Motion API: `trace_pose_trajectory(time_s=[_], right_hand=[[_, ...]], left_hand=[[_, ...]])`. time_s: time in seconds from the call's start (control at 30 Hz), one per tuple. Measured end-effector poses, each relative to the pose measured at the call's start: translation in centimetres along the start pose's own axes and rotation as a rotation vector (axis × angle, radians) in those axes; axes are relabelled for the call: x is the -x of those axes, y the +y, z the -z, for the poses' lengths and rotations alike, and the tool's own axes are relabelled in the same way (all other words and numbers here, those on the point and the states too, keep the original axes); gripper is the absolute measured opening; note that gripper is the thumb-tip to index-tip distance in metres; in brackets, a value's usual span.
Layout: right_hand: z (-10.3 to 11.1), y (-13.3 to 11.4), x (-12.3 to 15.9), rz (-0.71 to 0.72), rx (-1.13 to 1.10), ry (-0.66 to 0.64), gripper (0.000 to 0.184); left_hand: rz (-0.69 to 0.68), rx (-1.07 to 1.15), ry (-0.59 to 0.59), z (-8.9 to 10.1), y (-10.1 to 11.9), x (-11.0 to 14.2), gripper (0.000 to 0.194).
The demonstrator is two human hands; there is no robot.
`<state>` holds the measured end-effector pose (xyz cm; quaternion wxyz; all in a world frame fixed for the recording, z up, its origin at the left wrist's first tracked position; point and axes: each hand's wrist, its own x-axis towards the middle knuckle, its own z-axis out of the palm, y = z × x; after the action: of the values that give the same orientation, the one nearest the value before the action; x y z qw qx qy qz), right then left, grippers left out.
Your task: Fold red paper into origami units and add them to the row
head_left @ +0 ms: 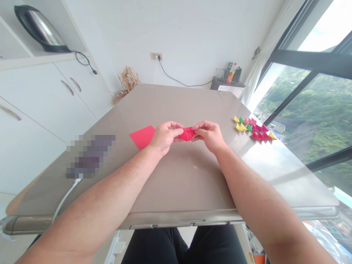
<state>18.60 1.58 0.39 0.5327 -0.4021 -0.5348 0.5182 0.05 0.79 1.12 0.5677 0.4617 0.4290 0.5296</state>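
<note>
Both hands meet over the middle of the grey table, pinching a small folded piece of red paper between them. My left hand grips its left end with closed fingers. My right hand grips its right end the same way. The folded paper is held just above the tabletop. A flat sheet of red paper lies on the table just left of my left hand.
Several small folded paper pieces in yellow, green and pink sit in rows at the table's right side by the window. A blurred flat object with a white cable lies at the left. A kettle stands on a shelf at upper left.
</note>
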Motion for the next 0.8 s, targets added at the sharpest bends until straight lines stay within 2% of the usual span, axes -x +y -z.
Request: trace_pose_trajectory(time_s=[0.23, 0.4, 0.57, 0.67, 0.8], right_hand=[[0.4, -0.8, 0.0, 0.009, -0.004, 0.089, 0.01], [-0.2, -1.1, 0.3, -0.019, -0.019, 0.088, 0.027], [-0.6, -1.1, 0.5, -0.068, 0.04, 0.03, 0.029], [-0.5, -1.1, 0.5, -0.056, 0.044, 0.008, 0.03], [-0.2, -0.9, 0.4, -0.04, 0.043, -0.025, 0.034]], left_hand=[[-0.029, -0.016, 0.062, 0.5, 0.0, -0.5, 0.022], [-0.208, -0.189, 0.155, 0.2, -0.4, -0.4, 0.019], [-0.308, -0.357, 0.117, 0.1, -0.6, 0.0, 0.018], [-0.275, -0.301, 0.076, 0.2, -0.5, 0.1, 0.024], [-0.094, -0.126, -0.046, 0.5, -0.3, 0.0, 0.032]])
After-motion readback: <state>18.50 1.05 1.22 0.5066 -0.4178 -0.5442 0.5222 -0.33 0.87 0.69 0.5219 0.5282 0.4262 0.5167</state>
